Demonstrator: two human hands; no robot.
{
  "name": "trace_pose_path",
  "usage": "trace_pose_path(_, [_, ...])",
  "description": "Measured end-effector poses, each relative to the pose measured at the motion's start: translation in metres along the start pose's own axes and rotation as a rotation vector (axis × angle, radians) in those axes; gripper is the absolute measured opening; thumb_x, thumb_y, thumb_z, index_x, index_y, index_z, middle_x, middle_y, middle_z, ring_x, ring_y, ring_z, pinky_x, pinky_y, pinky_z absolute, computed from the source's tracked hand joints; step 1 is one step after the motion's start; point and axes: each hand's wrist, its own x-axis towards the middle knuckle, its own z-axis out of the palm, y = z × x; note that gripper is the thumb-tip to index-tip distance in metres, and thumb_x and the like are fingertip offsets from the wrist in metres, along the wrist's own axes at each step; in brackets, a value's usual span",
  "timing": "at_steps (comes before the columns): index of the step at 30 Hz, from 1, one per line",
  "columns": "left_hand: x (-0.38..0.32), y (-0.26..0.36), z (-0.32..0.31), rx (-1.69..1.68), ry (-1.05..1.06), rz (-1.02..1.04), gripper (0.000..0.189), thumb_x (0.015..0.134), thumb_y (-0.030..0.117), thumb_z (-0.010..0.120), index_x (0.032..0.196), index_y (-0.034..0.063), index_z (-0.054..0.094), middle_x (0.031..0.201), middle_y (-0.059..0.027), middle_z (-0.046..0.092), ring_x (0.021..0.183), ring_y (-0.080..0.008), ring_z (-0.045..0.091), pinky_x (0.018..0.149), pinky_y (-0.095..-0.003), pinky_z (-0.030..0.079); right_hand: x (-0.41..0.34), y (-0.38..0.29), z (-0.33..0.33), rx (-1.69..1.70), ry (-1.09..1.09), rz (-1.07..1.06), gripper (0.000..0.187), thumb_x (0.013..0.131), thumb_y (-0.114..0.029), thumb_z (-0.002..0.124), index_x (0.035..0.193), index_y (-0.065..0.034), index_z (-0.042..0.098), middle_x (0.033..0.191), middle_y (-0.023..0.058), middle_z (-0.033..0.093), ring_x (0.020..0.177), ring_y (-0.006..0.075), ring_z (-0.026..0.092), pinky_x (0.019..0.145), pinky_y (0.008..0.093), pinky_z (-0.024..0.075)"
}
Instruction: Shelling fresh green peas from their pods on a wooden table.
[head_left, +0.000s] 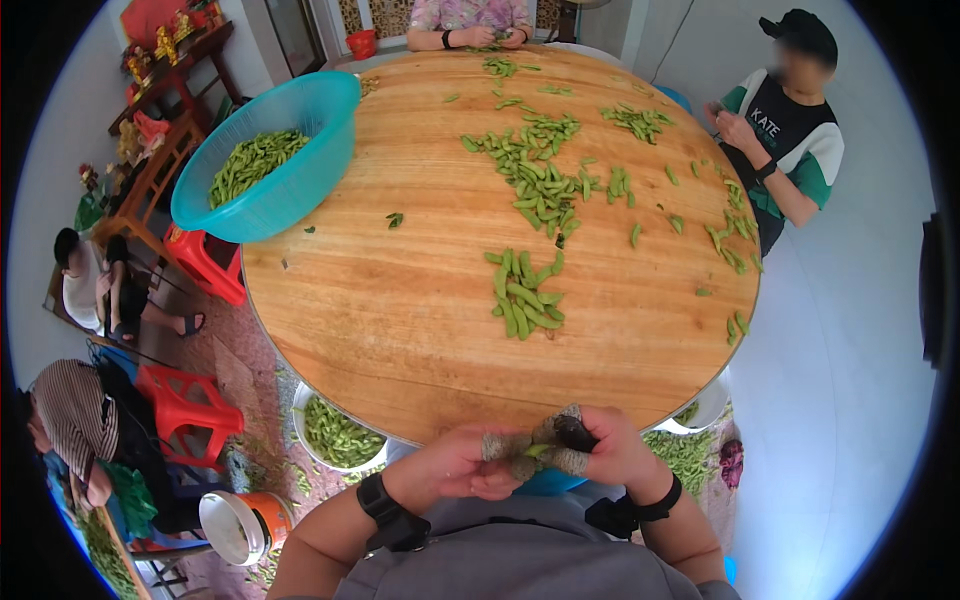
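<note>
My left hand (480, 465) and my right hand (611, 450) meet at the near edge of the table. Grey wrappings cover several fingertips. Between the fingers of both hands is a green soybean pod (536, 450), partly covered. A small dark object (574, 433) sits in my right hand against the wrapped fingers; its kind cannot be made out. On the round wooden table (390, 322), straight ahead of my hands, lies a small pile of green soybean pods (525, 296). Farther off spreads a larger heap of pods (544, 180).
A turquoise plastic basket (315, 191) holding pods stands at the table's left edge. Below the rim are a white bucket of pods (341, 431) and another white bucket (701, 412). One person (787, 127) sits right, another (472, 22) opposite. Red stools (191, 409) stand left.
</note>
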Motion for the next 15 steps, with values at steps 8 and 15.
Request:
trace_pose_path(8, [-0.003,0.003,-0.008,0.417,0.271,-0.017,0.019,0.099,0.019,0.046,0.108,0.0064,0.058,0.060,0.0029,0.043,0.047,-0.0042,0.033,0.042,-0.0204,0.022,-0.004,-0.004,0.027,-0.832,0.142,-0.304,0.037,0.067,-0.014,0.075,0.096,-0.0034,0.055,0.073,0.0121,0.058,0.065,0.0314,0.061,0.053,0.0376,0.0489])
trace_pose_path(15, [-0.042,0.002,-0.003,0.603,0.398,0.083,0.020,0.096,0.019,0.048,0.103,0.0050,0.061,0.061,0.0038,0.045,0.049,-0.0037,0.037,0.045,-0.0198,0.027,-0.007,-0.003,0.033,-0.962,0.018,-0.268,0.028,0.070,-0.012,0.073,0.093,-0.0033,0.061,0.073,0.0124,0.060,0.064,0.0310,0.062,0.055,0.0388,0.0499])
